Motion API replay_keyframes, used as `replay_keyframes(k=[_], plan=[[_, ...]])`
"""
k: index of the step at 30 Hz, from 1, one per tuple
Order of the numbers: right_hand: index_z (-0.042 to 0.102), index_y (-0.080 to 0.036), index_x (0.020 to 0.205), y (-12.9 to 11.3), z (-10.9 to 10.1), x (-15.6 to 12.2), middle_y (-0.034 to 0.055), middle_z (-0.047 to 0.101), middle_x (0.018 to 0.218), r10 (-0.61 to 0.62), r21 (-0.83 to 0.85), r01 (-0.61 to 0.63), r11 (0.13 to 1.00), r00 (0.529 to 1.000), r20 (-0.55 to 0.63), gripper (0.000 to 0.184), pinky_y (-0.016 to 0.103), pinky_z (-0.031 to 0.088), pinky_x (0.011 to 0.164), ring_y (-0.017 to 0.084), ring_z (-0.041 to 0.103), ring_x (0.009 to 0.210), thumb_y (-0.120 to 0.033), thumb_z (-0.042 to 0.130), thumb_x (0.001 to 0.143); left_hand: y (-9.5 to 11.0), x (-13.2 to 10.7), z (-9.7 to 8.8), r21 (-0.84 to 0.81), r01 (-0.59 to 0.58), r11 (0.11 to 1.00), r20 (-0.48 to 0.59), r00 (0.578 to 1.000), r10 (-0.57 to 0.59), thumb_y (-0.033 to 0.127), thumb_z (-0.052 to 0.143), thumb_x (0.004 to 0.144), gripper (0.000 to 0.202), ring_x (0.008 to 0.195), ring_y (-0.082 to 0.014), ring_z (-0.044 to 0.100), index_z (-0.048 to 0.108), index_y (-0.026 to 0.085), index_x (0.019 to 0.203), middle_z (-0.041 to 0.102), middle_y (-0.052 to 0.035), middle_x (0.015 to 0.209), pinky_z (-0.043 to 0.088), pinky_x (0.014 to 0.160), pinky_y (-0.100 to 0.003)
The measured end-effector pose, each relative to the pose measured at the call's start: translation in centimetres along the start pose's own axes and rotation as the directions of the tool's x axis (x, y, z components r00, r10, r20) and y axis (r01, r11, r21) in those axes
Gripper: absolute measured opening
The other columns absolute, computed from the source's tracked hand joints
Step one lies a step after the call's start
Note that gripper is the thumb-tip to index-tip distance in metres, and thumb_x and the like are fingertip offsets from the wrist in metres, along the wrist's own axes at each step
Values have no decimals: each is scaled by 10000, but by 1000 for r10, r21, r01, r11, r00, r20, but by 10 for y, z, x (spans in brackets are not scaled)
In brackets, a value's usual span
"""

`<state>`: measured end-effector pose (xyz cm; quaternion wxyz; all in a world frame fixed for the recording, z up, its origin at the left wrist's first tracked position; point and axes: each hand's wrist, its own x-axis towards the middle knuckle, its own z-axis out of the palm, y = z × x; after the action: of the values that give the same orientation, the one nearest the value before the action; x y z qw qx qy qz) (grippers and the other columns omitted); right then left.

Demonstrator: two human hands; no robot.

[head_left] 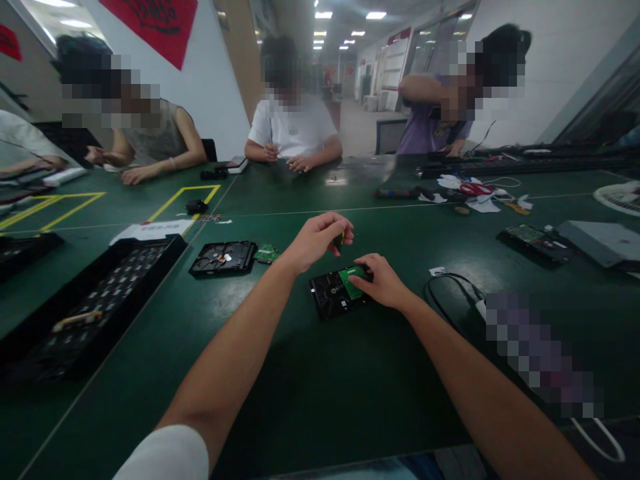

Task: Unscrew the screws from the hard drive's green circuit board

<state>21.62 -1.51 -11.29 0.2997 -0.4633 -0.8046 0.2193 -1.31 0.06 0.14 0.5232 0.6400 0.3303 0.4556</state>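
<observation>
A black hard drive lies on the green table in front of me, with a green circuit board on its upper face. My right hand grips the drive's right end, thumb over the board and fingers round the far edge. Above the drive's far side, my left hand is closed in a pinch on a small black-and-yellow screwdriver, mostly hidden by the fingers. Left of my left wrist lie another hard drive and a loose green circuit board.
A long black tray stands at the left. On the right are a cable, a drive-like device and a grey box. Scissors lie among scraps farther back. Several people sit across the table.
</observation>
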Motion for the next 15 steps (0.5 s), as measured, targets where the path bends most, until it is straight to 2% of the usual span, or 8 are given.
replay_keyframes(k=[5, 8, 11, 13, 15], plan=[[670, -233, 1346, 0, -4, 0, 144, 603, 1356, 49, 117, -51, 992, 999, 14, 471, 508, 574, 1020, 288, 637, 1193, -516, 699, 971, 2, -1, 0, -5, 25, 1000, 2, 1000, -25, 394, 623, 994, 241, 827, -161, 698, 687, 165, 954, 716, -78, 919, 532, 556, -197], [671, -223, 1357, 3, -7, 2, 151, 596, 1374, 136, 161, -134, 978, 991, -1, 477, 466, 593, 980, 262, 677, 1128, -534, 658, 996, 2, -1, -1, -5, 22, 1000, 28, 999, -22, 406, 627, 998, 250, 843, -161, 695, 684, 167, 955, 709, -75, 926, 543, 569, -202], [667, -195, 1355, 5, -12, 5, 168, 631, 1332, 237, 129, -234, 964, 972, -8, 501, 453, 596, 930, 257, 700, 1044, -553, 631, 1007, 2, -1, -2, 29, -12, 1000, 58, 998, 10, 421, 672, 980, 264, 809, -150, 677, 681, 158, 951, 707, -72, 913, 552, 579, -212], [646, -185, 1378, 4, -19, 4, 163, 673, 1267, 281, 110, -281, 953, 960, 19, 536, 453, 585, 920, 260, 699, 1016, -571, 619, 1008, 2, -1, -3, 94, -47, 994, 48, 998, 42, 424, 739, 940, 282, 739, -130, 648, 680, 148, 935, 708, -68, 882, 545, 569, -215], [606, -167, 1430, 3, -30, 2, 159, 700, 1189, 312, 90, -322, 942, 944, 109, 660, 456, 583, 879, 271, 695, 982, -636, 648, 967, 2, -2, -3, 165, -56, 985, 10, 998, 55, 425, 819, 878, 321, 687, -115, 627, 667, 143, 908, 715, -68, 871, 538, 557, -220]])
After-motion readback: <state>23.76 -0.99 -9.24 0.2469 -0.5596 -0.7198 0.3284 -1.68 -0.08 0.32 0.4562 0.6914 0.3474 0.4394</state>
